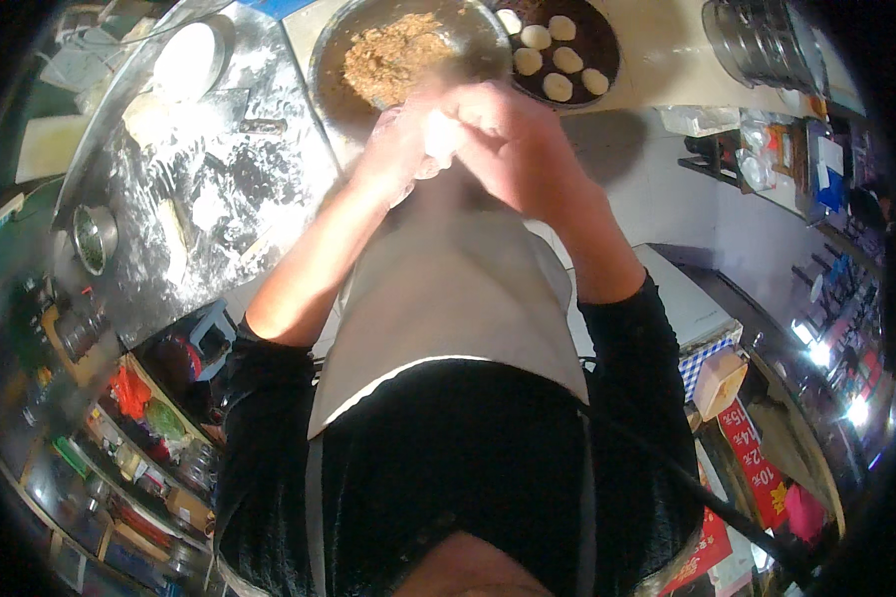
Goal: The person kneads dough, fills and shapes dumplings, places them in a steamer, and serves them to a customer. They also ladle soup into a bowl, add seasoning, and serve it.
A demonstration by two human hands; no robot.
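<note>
A small piece of white dough (439, 136) is held up in front of the grey apron (455, 298). My left hand (397, 145) cups it from the left, and the fingers of my right hand (511, 134) close on it from the other side. Glare and blur hide the dough's exact shape. Just beyond my hands stands a wide metal bowl (327, 89) with a crumbly brown filling (396, 56). A dark round pan (588, 45) beside that bowl carries several round white dough pieces (567, 60), set apart from each other.
At left, a floury metal worktop (261, 175) bears a dough lump (143, 119), a dough scraper (228, 112), a dough strip (172, 239) and a round white container (190, 60). A small bowl of chopped greens (95, 239) sits by its edge. A ribbed metal pot (758, 48) stands far right.
</note>
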